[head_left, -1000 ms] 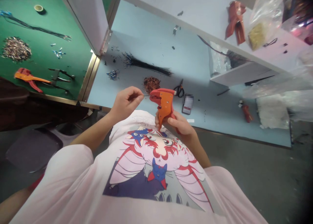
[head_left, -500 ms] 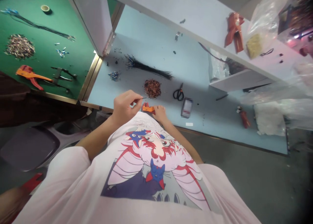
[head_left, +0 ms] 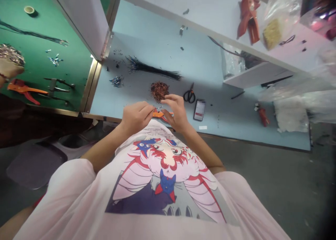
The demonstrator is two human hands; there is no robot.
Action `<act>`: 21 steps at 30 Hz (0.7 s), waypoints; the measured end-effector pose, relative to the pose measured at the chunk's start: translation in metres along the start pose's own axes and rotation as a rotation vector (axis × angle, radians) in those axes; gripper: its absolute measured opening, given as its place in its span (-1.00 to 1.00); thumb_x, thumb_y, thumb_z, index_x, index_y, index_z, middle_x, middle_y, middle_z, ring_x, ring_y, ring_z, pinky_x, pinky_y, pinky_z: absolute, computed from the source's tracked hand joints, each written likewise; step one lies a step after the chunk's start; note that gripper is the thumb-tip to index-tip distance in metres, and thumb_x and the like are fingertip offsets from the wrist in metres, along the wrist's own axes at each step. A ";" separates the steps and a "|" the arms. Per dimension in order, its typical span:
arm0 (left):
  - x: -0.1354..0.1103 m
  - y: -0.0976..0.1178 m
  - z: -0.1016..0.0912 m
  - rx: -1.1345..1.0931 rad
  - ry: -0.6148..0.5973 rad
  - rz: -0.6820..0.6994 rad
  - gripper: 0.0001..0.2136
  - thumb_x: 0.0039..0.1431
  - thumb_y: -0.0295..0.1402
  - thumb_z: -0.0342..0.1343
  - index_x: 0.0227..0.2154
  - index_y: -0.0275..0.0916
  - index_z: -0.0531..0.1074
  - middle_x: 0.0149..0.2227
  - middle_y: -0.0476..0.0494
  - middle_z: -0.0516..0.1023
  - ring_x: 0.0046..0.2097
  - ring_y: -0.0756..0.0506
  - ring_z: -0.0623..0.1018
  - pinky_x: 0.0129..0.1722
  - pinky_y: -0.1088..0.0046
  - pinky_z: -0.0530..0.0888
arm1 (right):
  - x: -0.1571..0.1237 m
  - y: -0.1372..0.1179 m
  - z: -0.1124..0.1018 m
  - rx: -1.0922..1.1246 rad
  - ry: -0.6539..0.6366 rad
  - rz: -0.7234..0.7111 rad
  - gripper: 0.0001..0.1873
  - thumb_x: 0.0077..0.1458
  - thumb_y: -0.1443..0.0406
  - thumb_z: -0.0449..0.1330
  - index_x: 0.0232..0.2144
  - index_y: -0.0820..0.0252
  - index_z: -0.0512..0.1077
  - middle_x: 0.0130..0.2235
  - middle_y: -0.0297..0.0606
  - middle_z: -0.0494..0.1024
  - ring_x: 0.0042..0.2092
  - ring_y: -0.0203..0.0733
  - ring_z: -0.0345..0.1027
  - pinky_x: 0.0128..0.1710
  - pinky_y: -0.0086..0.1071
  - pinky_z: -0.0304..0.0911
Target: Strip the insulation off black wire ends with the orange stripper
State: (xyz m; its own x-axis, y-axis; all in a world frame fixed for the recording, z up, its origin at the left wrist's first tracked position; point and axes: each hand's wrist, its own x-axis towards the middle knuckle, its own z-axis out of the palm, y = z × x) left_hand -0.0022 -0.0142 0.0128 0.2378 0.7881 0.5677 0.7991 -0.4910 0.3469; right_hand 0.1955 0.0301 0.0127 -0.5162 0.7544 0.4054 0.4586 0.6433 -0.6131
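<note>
My left hand [head_left: 138, 117] is closed in a pinch on a short, thin wire [head_left: 158, 107], whose end sticks out to the right. Facing it, my right hand [head_left: 177, 113] has thumb and fingers apart around the wire's free end and grips nothing that I can see. Under the hands, at the table edge, lies an orange and red wire stripper [head_left: 157, 114], partly covered by my right hand. Just beyond is a pile of small copper-coloured pieces [head_left: 159, 90]. Behind that lies a bundle of black wires [head_left: 154, 69].
Black-handled scissors [head_left: 189, 96] and a phone [head_left: 200, 110] lie to the right. Small blue-tipped pieces [head_left: 116, 81] are at the left. A shelf [head_left: 168, 7] overhangs the table's back. At the green table, a co-worker's hand [head_left: 10, 68] touches another pile.
My right hand has let go of the wire stripper and risen toward the wire, fingers spreading. My left hand still pinches the wire. A co-worker's hand has appeared at the far left.
</note>
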 end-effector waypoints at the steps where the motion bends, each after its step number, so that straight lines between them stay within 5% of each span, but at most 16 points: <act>1: 0.000 0.000 0.000 0.000 -0.002 0.012 -0.90 0.17 -0.42 0.03 -0.40 -0.22 0.44 -0.46 -0.02 0.53 -0.41 0.02 0.44 -0.44 0.49 0.23 | 0.001 -0.002 0.000 -0.002 0.006 -0.011 -0.82 0.20 0.27 0.10 -0.13 0.05 0.37 -0.05 -0.12 0.35 0.03 -0.03 0.22 0.03 -0.06 0.20; 8: -0.002 0.000 -0.001 -0.025 -0.043 0.013 -0.88 0.17 -0.42 0.02 -0.40 -0.24 0.46 -0.47 -0.05 0.52 -0.41 0.01 0.45 -0.45 0.49 0.24 | 0.002 0.001 0.013 -0.035 -0.040 -0.116 -0.94 0.17 0.38 0.09 -0.32 0.12 0.32 -0.15 -0.15 0.39 -0.06 -0.09 0.25 -0.05 -0.10 0.22; 13: -0.013 -0.014 0.004 -0.162 -0.205 -0.022 -0.85 0.15 -0.43 0.00 -0.41 -0.22 0.47 -0.48 -0.04 0.51 -0.44 0.01 0.43 -0.45 0.50 0.25 | -0.004 0.008 0.023 -0.027 -0.105 -0.197 -0.84 0.08 0.49 0.04 -0.38 0.13 0.22 -0.26 -0.20 0.41 -0.16 -0.14 0.26 -0.14 -0.19 0.26; 16: -0.023 -0.040 -0.005 -0.237 -0.193 -0.243 -0.88 0.10 -0.40 0.05 -0.44 -0.22 0.48 -0.49 -0.05 0.51 -0.44 0.00 0.42 -0.42 0.49 0.28 | -0.016 0.035 0.012 -0.035 -0.077 -0.106 -0.86 0.05 0.48 0.02 -0.40 0.13 0.22 -0.31 -0.20 0.39 -0.20 -0.13 0.26 -0.18 -0.20 0.26; 18: -0.028 -0.059 -0.014 -0.257 -0.104 -0.501 -0.91 0.05 -0.37 0.11 -0.46 -0.21 0.49 -0.52 -0.03 0.47 -0.47 0.01 0.40 -0.41 0.48 0.29 | -0.026 0.060 0.002 -0.079 -0.017 0.087 -0.93 0.08 0.42 0.02 -0.39 0.16 0.24 -0.32 -0.16 0.39 -0.20 -0.11 0.27 -0.17 -0.19 0.25; 21: -0.029 -0.072 -0.020 -0.445 -0.050 -0.826 -0.90 -0.02 -0.31 0.18 -0.47 -0.22 0.51 -0.56 0.00 0.45 -0.51 0.03 0.36 -0.46 0.51 0.29 | -0.037 0.095 0.001 -0.097 -0.157 0.454 -0.89 0.12 0.30 0.02 -0.39 0.18 0.32 -0.35 -0.19 0.44 -0.26 -0.14 0.32 -0.20 -0.24 0.25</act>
State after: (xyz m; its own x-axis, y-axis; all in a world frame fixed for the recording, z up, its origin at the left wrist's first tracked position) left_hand -0.0774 -0.0086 -0.0139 -0.2791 0.9601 -0.0144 0.4435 0.1422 0.8849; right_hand 0.2575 0.0626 -0.0610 -0.3480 0.9375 0.0001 0.7242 0.2689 -0.6350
